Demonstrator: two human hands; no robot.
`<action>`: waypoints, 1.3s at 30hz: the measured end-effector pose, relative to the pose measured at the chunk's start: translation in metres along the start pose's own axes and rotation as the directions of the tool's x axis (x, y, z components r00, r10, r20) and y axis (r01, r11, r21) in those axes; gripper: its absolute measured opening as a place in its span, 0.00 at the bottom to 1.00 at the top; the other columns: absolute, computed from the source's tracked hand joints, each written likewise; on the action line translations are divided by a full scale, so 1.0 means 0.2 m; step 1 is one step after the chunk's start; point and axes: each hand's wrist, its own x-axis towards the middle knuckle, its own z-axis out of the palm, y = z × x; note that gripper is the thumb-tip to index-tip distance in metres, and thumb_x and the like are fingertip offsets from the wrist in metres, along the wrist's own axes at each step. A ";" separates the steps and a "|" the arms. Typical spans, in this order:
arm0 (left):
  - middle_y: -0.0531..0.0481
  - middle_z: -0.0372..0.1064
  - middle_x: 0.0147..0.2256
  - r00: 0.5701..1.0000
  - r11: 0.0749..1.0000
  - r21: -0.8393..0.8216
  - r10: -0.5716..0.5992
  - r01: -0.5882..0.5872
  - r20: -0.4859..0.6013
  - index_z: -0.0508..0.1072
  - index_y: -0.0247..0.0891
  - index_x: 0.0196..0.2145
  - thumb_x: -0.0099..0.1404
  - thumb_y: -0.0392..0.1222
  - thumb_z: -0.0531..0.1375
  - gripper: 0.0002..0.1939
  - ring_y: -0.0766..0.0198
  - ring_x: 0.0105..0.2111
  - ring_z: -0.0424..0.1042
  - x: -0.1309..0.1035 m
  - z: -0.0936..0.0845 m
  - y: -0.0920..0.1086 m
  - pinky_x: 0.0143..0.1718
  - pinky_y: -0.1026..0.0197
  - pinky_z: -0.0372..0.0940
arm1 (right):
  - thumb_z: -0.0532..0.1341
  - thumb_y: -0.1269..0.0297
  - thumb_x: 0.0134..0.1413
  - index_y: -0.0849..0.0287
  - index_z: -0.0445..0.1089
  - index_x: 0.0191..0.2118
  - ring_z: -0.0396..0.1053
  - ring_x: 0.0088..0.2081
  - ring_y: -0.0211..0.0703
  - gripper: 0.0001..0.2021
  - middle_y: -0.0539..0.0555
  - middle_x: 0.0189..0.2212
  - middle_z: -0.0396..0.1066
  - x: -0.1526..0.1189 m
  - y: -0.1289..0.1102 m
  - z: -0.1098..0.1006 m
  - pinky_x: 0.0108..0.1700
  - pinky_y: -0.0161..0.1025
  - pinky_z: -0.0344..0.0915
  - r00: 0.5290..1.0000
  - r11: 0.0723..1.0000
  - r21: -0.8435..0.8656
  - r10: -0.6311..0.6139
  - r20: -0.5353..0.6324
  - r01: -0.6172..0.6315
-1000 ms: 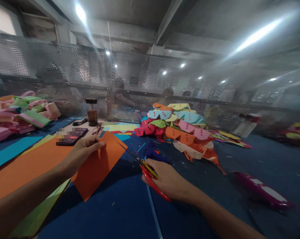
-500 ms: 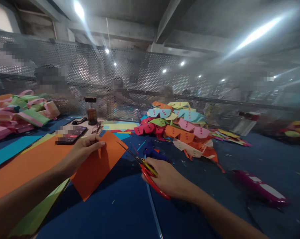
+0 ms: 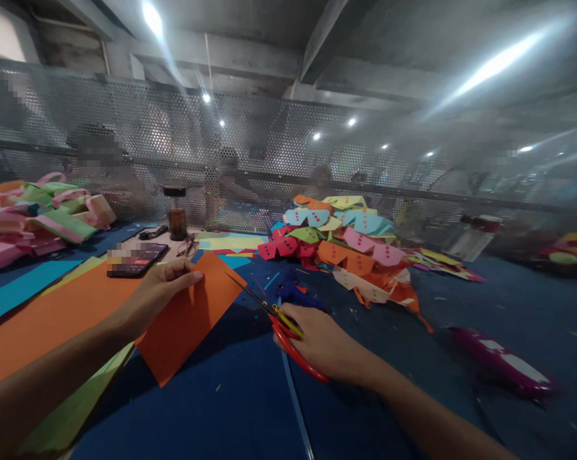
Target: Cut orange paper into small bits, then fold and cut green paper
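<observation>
My left hand (image 3: 174, 281) pinches the upper part of an orange sheet of paper (image 3: 192, 329), which is held up slanted over the blue table. In my right hand (image 3: 319, 338) is a pair of scissors (image 3: 295, 354) with red and yellow handles. The dark blades point up and left, and their tips lie at the sheet's right edge; whether they touch it I cannot tell. Behind my right hand lies a dark blue object (image 3: 298, 294), partly hidden. Under my left forearm a larger orange sheet (image 3: 68, 319) lies flat, with a pale green sheet (image 3: 84, 399) beside it.
A phone (image 3: 137, 260) and a lidded jar (image 3: 176, 214) stand behind my left hand. Folded paper pieces (image 3: 39, 217) pile up at the left. Cut paper masks (image 3: 346, 249) heap at the back middle. A purple object (image 3: 501, 361) lies right. A perforated metal screen (image 3: 250, 153) closes the back.
</observation>
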 end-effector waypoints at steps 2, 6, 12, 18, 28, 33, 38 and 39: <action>0.54 0.71 0.21 1.000 1.000 -0.009 -0.004 0.004 -0.001 0.71 0.40 0.30 0.58 0.54 0.65 0.15 0.66 0.20 0.68 0.00 0.00 0.00 0.21 0.66 0.57 | 0.56 0.57 0.59 0.57 0.62 0.32 0.66 0.30 0.40 0.09 0.51 0.30 0.71 0.00 0.00 0.00 0.31 0.34 0.50 1.000 1.000 -0.001 0.002 -0.001 -0.002; 0.54 0.72 0.22 1.000 1.000 -0.017 0.008 -0.007 0.005 0.71 0.40 0.29 0.59 0.53 0.65 0.14 0.66 0.21 0.69 0.01 0.00 -0.01 0.22 0.67 0.58 | 0.56 0.57 0.59 0.57 0.62 0.32 0.66 0.30 0.40 0.09 0.51 0.30 0.71 0.00 0.00 0.00 0.30 0.34 0.50 1.000 1.000 -0.009 0.004 0.004 -0.004; 0.55 0.71 0.21 1.000 0.999 -0.034 -0.014 0.013 -0.016 0.71 0.40 0.29 0.57 0.52 0.66 0.14 0.67 0.19 0.68 0.01 0.00 -0.02 0.20 0.67 0.57 | 0.56 0.58 0.59 0.57 0.63 0.32 0.65 0.30 0.39 0.09 0.51 0.30 0.71 0.00 0.00 0.00 0.30 0.34 0.50 1.000 1.000 0.003 0.014 0.009 -0.014; 0.55 0.70 0.20 1.000 0.999 -0.041 -0.010 0.009 -0.024 0.71 0.40 0.28 0.56 0.52 0.66 0.13 0.67 0.19 0.67 0.01 0.00 -0.01 0.20 0.67 0.57 | 0.56 0.59 0.59 0.58 0.62 0.31 0.65 0.30 0.39 0.09 0.52 0.30 0.71 0.00 -0.01 -0.01 0.30 0.35 0.49 1.000 1.000 -0.001 0.019 0.021 -0.019; 0.56 0.69 0.20 1.000 1.000 -0.023 -0.010 0.009 -0.025 0.71 0.40 0.28 0.57 0.53 0.66 0.14 0.68 0.19 0.66 0.01 0.00 -0.01 0.20 0.68 0.56 | 0.56 0.58 0.59 0.57 0.63 0.31 0.64 0.28 0.38 0.09 0.51 0.29 0.71 0.00 0.01 0.00 0.29 0.34 0.48 1.000 1.000 0.002 0.002 0.001 -0.002; 0.55 0.69 0.21 1.000 1.000 -0.013 -0.003 0.002 -0.031 0.71 0.39 0.29 0.56 0.53 0.66 0.15 0.66 0.20 0.66 0.02 -0.01 -0.02 0.21 0.67 0.56 | 0.56 0.57 0.59 0.57 0.64 0.31 0.64 0.28 0.39 0.10 0.51 0.29 0.71 0.00 0.01 0.00 0.29 0.34 0.49 1.000 1.000 0.001 -0.003 -0.006 0.003; 0.55 0.70 0.21 0.999 1.000 -0.015 -0.002 0.001 -0.034 0.72 0.40 0.28 0.56 0.53 0.66 0.14 0.66 0.20 0.67 0.02 -0.01 -0.02 0.21 0.67 0.56 | 0.56 0.58 0.60 0.58 0.64 0.31 0.64 0.28 0.38 0.10 0.52 0.28 0.71 0.00 0.00 -0.01 0.28 0.34 0.49 1.000 1.000 -0.006 0.007 0.019 -0.006; 0.55 0.70 0.21 0.999 1.000 -0.017 -0.007 0.007 -0.036 0.72 0.40 0.28 0.56 0.53 0.66 0.14 0.66 0.20 0.67 0.02 -0.01 -0.02 0.22 0.67 0.57 | 0.56 0.59 0.59 0.58 0.63 0.30 0.63 0.27 0.38 0.10 0.51 0.28 0.71 0.00 0.00 -0.01 0.28 0.34 0.49 1.000 1.000 -0.006 0.007 0.023 -0.007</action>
